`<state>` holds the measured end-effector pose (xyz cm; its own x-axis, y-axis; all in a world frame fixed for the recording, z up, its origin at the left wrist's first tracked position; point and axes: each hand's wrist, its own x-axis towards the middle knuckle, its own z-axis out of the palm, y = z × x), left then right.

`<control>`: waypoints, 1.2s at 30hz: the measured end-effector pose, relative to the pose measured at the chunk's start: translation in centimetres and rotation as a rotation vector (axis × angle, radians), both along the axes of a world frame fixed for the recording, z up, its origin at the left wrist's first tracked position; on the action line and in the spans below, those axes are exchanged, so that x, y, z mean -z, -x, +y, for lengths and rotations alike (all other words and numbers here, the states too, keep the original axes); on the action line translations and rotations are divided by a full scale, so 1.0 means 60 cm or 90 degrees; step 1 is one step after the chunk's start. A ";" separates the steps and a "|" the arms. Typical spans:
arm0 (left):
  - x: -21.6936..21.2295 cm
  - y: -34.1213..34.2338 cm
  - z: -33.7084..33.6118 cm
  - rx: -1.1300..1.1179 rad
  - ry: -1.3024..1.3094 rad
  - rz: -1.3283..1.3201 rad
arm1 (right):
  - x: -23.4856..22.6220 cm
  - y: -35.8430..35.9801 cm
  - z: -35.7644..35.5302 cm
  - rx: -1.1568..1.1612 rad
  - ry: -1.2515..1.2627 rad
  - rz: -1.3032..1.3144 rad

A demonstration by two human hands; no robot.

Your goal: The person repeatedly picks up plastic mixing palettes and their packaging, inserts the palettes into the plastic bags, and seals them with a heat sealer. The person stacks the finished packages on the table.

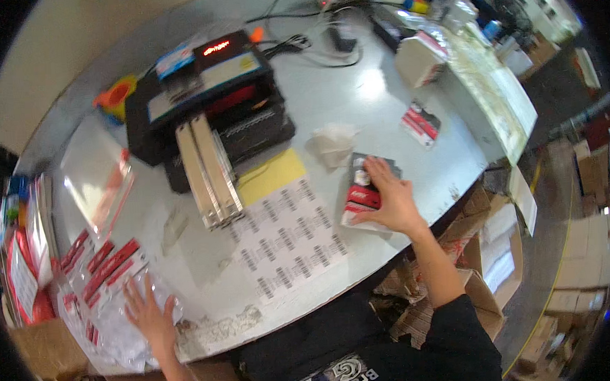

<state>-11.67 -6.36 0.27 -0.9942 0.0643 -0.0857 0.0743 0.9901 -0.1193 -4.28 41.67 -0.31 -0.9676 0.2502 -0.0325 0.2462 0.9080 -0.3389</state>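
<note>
My left hand (148, 318) is spread over a pile of clear plastic packets (123, 338) at the near left of the table, its fingers apart and nothing gripped. Several red-and-white header cards (112, 268) show among the packets. On the right, my right hand (392, 198) lies on a red, black and white card stack (362, 193), with the fingers stretched across the top and the thumb out toward its near edge. Between my hands is a sheet of barcode labels (290, 239), with a yellow sheet (271, 177) at its far edge.
A black machine (211, 106) with a red display and a metal-edged chute stands at the back left. Crumpled tissue (335, 144) and another red-and-black card (422, 123) lie beyond the stack. Cables (332, 47) run along the back. Open cardboard boxes (485, 277) stand below the right edge.
</note>
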 end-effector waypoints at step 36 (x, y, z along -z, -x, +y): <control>0.207 -0.771 0.871 1.121 -0.284 -0.234 | 0.556 -0.957 -0.738 1.237 0.653 -0.155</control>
